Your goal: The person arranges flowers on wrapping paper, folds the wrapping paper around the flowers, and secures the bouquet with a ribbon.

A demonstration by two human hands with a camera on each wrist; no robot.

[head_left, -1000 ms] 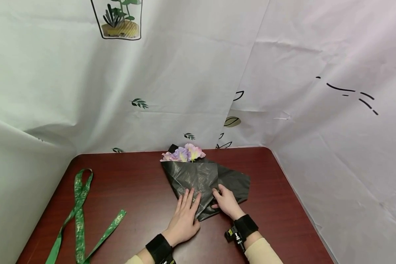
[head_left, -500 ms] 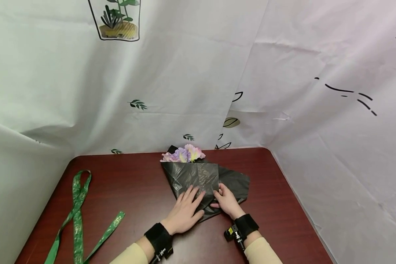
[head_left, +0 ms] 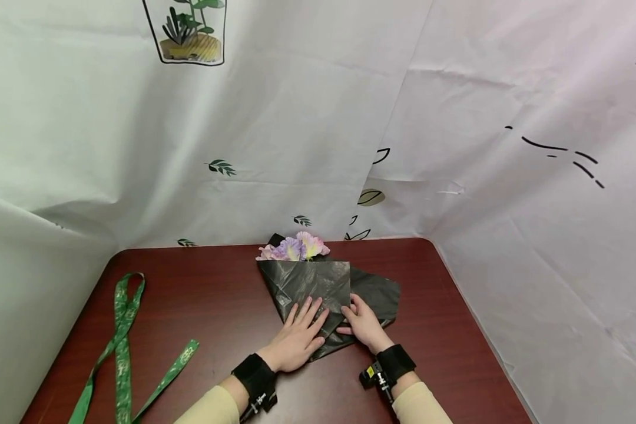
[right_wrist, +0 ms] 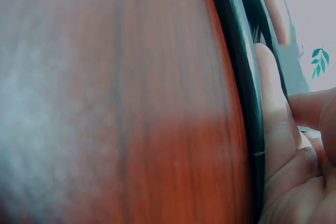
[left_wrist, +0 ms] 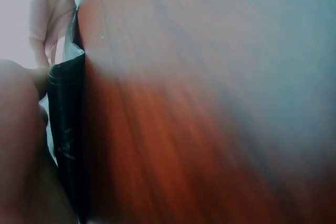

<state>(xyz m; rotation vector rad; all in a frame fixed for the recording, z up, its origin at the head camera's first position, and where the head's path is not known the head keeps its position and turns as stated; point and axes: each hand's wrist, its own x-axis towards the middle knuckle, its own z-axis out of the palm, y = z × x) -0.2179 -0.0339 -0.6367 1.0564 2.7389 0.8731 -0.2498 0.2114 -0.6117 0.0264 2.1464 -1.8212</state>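
Black wrapping paper (head_left: 318, 282) lies folded in a cone on the table, with pink and purple flowers (head_left: 295, 247) showing at its top. My left hand (head_left: 294, 341) rests on the front of the paper, fingers straight and spread. At the right edge of the front fold, my right hand (head_left: 365, 324) pinches the paper between thumb and fingers. The right wrist view shows one finger (right_wrist: 273, 87) inside the fold, between two layers of paper. In the left wrist view, the paper's folded lower edge (left_wrist: 68, 124) stands beside the left hand. The flower stems are hidden inside.
A long green patterned ribbon (head_left: 123, 353) lies loosely looped on the left of the dark red table (head_left: 222, 294). White printed cloth (head_left: 275, 118) hangs behind the table and along its sides.
The left hand has slid slightly, its fingers now pointing more to the upper right. The front fold's right edge lies flatter and straighter. The right hand has kept nearly the same place.
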